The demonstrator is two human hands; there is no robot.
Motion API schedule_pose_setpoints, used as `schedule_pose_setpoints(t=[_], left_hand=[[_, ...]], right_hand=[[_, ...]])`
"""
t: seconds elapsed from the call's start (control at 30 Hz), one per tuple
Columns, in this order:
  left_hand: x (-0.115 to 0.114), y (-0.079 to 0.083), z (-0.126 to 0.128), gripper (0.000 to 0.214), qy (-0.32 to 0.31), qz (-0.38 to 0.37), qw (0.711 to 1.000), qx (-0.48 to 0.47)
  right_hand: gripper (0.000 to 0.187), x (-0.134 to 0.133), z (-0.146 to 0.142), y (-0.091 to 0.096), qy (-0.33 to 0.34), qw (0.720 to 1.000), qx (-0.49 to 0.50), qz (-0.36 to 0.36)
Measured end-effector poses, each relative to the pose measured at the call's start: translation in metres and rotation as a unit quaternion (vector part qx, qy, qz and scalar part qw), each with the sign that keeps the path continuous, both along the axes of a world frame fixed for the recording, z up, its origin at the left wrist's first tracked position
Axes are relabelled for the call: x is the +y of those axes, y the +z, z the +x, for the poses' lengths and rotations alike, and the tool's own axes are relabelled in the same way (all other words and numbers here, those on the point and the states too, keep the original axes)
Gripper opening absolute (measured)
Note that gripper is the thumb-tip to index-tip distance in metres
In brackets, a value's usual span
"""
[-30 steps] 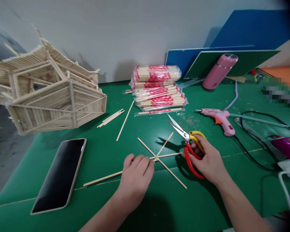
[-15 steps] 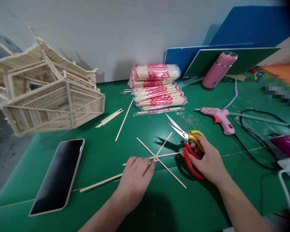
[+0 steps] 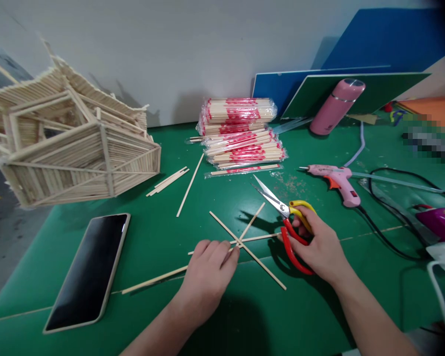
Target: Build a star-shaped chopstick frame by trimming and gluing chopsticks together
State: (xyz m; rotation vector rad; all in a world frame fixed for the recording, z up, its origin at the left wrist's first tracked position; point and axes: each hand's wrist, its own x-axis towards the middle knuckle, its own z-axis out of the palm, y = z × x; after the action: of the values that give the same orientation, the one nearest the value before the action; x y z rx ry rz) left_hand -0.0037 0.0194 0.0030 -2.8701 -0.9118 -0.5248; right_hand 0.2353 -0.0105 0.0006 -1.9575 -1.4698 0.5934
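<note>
My left hand (image 3: 207, 272) lies on the green table (image 3: 163, 232), fingers together, pressing on a long wooden stick (image 3: 154, 280) where several thin sticks (image 3: 244, 242) cross. My right hand (image 3: 319, 244) grips red and yellow scissors (image 3: 287, 217), blades open and pointing up-left, just right of the crossed sticks. Whether the left fingers pinch the stick or only rest on it is unclear.
A house built of sticks (image 3: 70, 143) stands at the far left. A black phone (image 3: 89, 272) lies near the left front. Wrapped chopstick packs (image 3: 241, 131) sit at the back, a pink bottle (image 3: 335, 106), a pink glue gun (image 3: 337, 180) and cables (image 3: 389, 217) at the right.
My left fingers have stretched out a little toward the crossing sticks, and the long stick under them has slid slightly left. The right hand and scissors stay put.
</note>
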Motion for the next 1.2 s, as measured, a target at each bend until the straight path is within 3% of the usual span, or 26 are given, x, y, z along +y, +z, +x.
schedule_pose_setpoints(t=[0.37, 0.67, 1.2], left_hand=[[-0.0003, -0.0021, 0.0012, 0.019, -0.005, 0.000, 1.000, -0.018], [-0.0003, 0.0015, 0.0000, 0.020, 0.028, -0.016, 0.998, -0.045], [0.0023, -0.0013, 0.0014, 0.025, -0.010, -0.022, 0.999, -0.045]], right_hand=[[0.051, -0.0001, -0.0013, 0.0003, 0.002, 1.000, 0.013, 0.002], [0.049, -0.0015, -0.0006, 0.0000, -0.016, 0.998, 0.048, 0.024], [0.049, -0.0010, -0.0013, 0.0008, -0.011, 0.998, 0.049, 0.027]])
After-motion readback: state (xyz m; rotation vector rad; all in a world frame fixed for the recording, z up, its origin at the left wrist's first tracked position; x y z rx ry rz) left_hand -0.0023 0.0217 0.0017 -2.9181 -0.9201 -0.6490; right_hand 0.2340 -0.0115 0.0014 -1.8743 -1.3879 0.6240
